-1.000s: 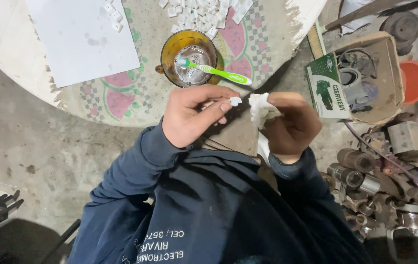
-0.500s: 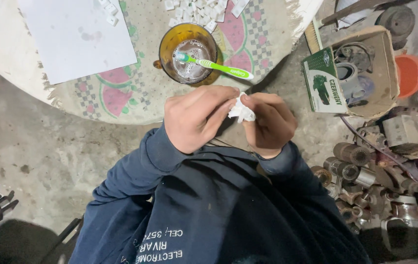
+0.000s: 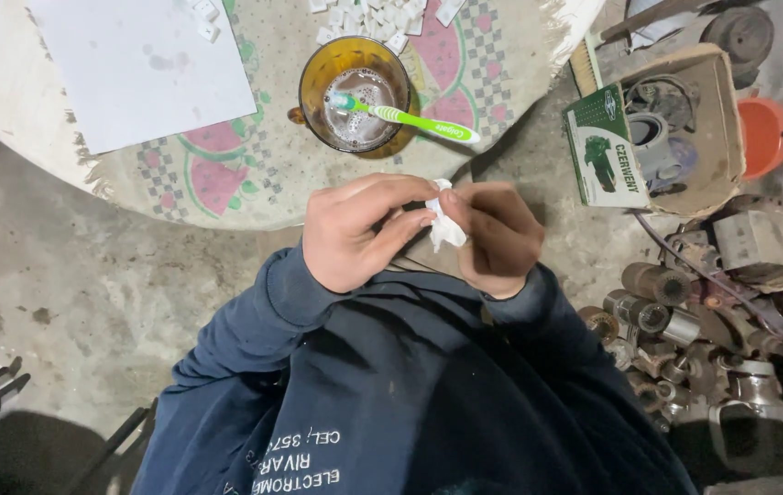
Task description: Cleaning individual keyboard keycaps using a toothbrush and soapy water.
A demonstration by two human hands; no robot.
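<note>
Both of my hands meet in front of my chest, just below the round table's edge. My left hand (image 3: pixel 359 231) and my right hand (image 3: pixel 492 240) pinch a small crumpled white cloth (image 3: pixel 444 229) between their fingertips. Whether something small is wrapped inside it is hidden. Above the hands, on the table, stands an amber glass cup (image 3: pixel 355 94) with foamy liquid, and a green toothbrush (image 3: pixel 410 117) rests across its rim, head in the cup.
The round table (image 3: pixel 254 197) wears a watermelon-print cloth, with a white sheet (image 3: pixel 139 66) at left and several small white square pieces (image 3: pixel 373 16) at the top. Right: a cardboard box (image 3: pixel 684 119) of metal parts, an orange tub (image 3: pixel 762 137), metal cylinders (image 3: pixel 684 312).
My hands have drawn closer together and lower, toward my chest, and the white cloth is now bunched tighter between the fingertips. The view has shifted slightly.
</note>
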